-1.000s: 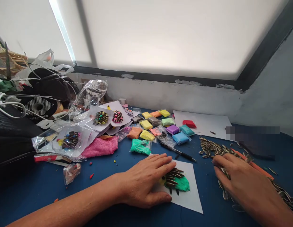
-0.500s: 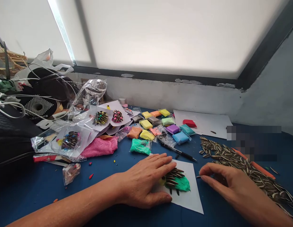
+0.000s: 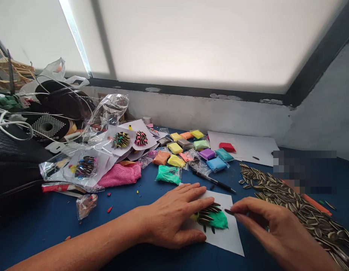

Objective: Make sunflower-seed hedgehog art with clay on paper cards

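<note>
My left hand (image 3: 176, 218) lies flat, fingers stretched, over the left part of a white paper sheet (image 3: 232, 239). On that sheet is a flattened patch of green clay (image 3: 220, 221), its left side covered with rows of sunflower seeds stuck in at a slant. A bit of yellow clay (image 3: 194, 216) shows beside my fingers; the rest is hidden under the hand. Two dark seeds lie below the green patch. My right hand (image 3: 272, 226) pinches a single sunflower seed (image 3: 229, 212) between thumb and forefinger, just right of the clay and above the paper.
A long heap of sunflower seeds (image 3: 298, 207) spreads along the right. Beyond the paper lie a black pen (image 3: 215, 181) and several coloured clay packets (image 3: 176, 148). At left are a pink cloth (image 3: 119, 175), finished seed pieces on paper (image 3: 121, 140) and a black bag (image 3: 18, 169).
My right hand has moved slightly left, bringing the pinched seed over the paper's right edge and closer to the green clay. My left hand stays in place on the sheet.
</note>
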Action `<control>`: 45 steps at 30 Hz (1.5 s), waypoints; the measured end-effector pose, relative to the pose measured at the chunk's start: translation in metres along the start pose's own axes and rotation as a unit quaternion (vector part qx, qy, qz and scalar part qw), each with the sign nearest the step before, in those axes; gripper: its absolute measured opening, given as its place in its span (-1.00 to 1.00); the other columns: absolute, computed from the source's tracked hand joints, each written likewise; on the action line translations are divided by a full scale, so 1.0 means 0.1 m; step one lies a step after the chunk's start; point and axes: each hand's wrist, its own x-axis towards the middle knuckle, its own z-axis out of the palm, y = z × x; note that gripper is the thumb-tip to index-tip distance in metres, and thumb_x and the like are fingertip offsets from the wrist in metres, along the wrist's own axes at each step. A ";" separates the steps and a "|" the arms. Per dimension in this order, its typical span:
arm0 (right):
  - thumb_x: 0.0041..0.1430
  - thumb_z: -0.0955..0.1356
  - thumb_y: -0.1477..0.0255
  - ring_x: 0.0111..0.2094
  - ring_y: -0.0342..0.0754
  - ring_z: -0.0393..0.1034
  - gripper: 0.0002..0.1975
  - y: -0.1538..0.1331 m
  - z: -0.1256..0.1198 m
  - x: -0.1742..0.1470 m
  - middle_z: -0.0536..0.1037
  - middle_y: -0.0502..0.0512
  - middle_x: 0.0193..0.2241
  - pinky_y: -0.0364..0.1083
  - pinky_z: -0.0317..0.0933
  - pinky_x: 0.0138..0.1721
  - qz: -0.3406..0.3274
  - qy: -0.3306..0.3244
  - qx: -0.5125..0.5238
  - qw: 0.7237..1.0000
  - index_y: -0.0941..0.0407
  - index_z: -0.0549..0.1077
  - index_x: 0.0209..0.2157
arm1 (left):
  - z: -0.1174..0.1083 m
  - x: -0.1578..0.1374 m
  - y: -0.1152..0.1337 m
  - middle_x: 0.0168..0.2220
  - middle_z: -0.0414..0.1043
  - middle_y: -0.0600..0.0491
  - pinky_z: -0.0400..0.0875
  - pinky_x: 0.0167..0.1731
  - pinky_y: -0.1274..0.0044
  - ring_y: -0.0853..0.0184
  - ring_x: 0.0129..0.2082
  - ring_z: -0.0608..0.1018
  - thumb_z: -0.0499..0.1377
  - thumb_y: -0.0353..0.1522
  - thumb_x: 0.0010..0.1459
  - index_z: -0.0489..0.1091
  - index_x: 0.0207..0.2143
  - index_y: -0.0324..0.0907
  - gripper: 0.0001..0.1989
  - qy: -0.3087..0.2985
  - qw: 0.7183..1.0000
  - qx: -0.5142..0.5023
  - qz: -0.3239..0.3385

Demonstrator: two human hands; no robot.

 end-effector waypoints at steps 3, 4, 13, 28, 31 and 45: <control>0.29 0.30 0.38 -0.48 -0.18 0.50 -0.82 -0.07 0.10 -0.03 0.59 -0.12 -0.44 -0.23 0.33 -0.47 -0.061 0.002 -0.016 0.998 -0.05 0.54 -0.35 | 0.01 0.00 0.00 0.40 -0.04 -0.16 -0.03 0.32 0.12 0.01 0.40 0.03 0.18 -0.08 0.23 0.04 0.39 -0.14 -0.23 -0.003 1.000 0.004 -0.002; 0.29 0.29 0.40 -0.48 -0.19 0.49 -0.82 -0.08 0.13 -0.04 0.58 -0.12 -0.44 -0.23 0.32 -0.46 -0.073 0.002 -0.024 0.997 -0.04 0.53 -0.35 | 0.01 0.00 0.00 0.40 -0.04 -0.17 -0.03 0.32 0.12 0.01 0.40 0.03 0.18 -0.08 0.24 0.05 0.39 -0.15 -0.23 -0.002 1.000 0.004 -0.001; 0.29 0.28 0.47 -0.48 -0.17 0.50 -0.83 -0.04 0.26 -0.05 0.58 -0.09 -0.43 -0.22 0.30 -0.49 -0.105 0.030 -0.071 0.991 -0.03 0.50 -0.30 | 0.02 0.00 -0.02 0.40 -0.02 -0.19 -0.01 0.32 0.13 -0.02 0.40 0.04 0.19 -0.09 0.23 0.04 0.39 -0.16 -0.23 0.011 1.000 0.005 0.010; 0.36 0.23 0.43 -0.41 -0.10 0.52 -0.78 -0.10 0.30 0.01 0.57 -0.03 -0.38 -0.16 0.34 -0.41 -0.096 0.002 -0.103 0.990 -0.04 0.50 -0.27 | 0.06 -0.01 -0.04 0.39 0.01 -0.18 0.01 0.30 0.09 -0.06 0.38 0.07 0.20 -0.07 0.21 0.07 0.38 -0.11 -0.24 0.025 1.000 -0.004 0.014; 0.37 0.22 0.43 -0.42 -0.10 0.51 -0.77 -0.10 0.32 0.00 0.55 -0.01 -0.39 -0.17 0.33 -0.42 -0.102 0.002 -0.132 0.986 -0.03 0.49 -0.29 | 0.06 -0.02 -0.04 0.38 0.02 -0.18 0.01 0.30 0.09 -0.06 0.38 0.08 0.20 -0.08 0.21 0.08 0.38 -0.12 -0.24 0.026 1.000 -0.006 0.015; 0.18 0.26 0.64 -0.54 -0.11 0.41 -0.78 -0.07 0.43 0.01 0.43 -0.02 -0.47 -0.19 0.20 -0.55 -0.182 0.049 -0.257 0.948 0.02 0.42 -0.33 | 0.04 -0.01 -0.03 0.39 -0.01 -0.20 0.00 0.30 0.08 -0.04 0.39 0.04 0.20 -0.09 0.21 0.09 0.37 -0.10 -0.25 0.015 1.000 -0.006 0.009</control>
